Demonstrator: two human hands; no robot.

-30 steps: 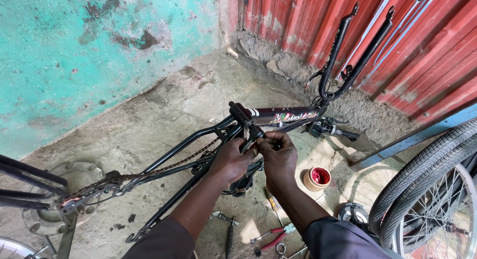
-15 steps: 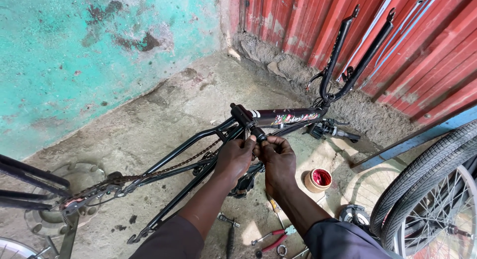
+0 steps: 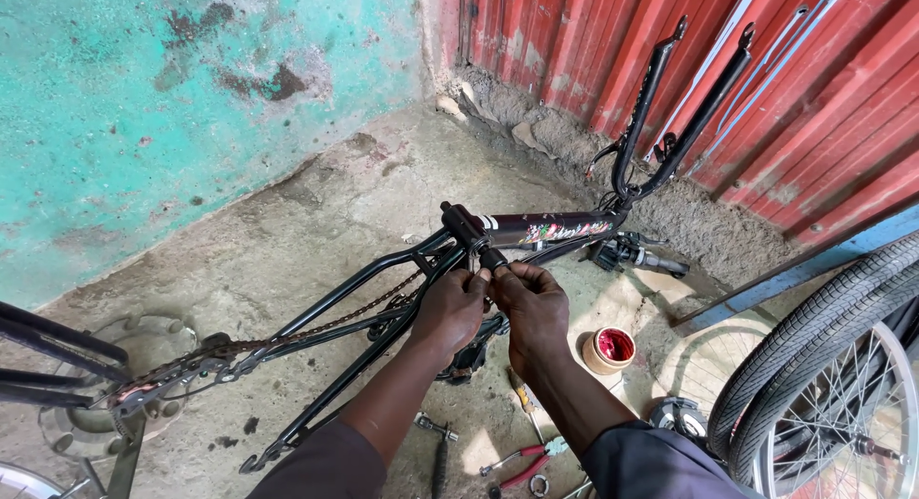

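Head view, single camera. I see a black bicycle frame [image 3: 383, 298] lying upside down on the concrete floor [image 3: 287, 231], wheels off, its fork [image 3: 670, 106] pointing up toward the red corrugated wall [image 3: 814, 97]. The chain [image 3: 316, 328] hangs slack along the stays toward the rear dropout at lower left.

Left hand [image 3: 448, 312]: clenched around something small at the frame's bottom-bracket area, just below the stub of the crank arm [image 3: 469, 229] that sticks up there. Right hand [image 3: 531, 303]: fingers curled and pinching at the same spot, touching the left hand's fingertips. What exactly sits between the fingers I cannot tell; the hands hide it.

Judgement: the step in hand looks like fitting or threading a small part at the crank axle by finger. The next move would call for steady two-handed alignment, then likely a tool.

Around it: a small open tin with red contents [image 3: 610, 350] stands just right of the right wrist. Red-handled pliers [image 3: 522, 459] and a wrench [image 3: 436, 428] lie on the floor between the forearms. Two tyred wheels [image 3: 823, 365] lean at the right edge. A loose handlebar grip piece [image 3: 637, 257] lies near the head tube. Turquoise wall [image 3: 144, 97] behind.
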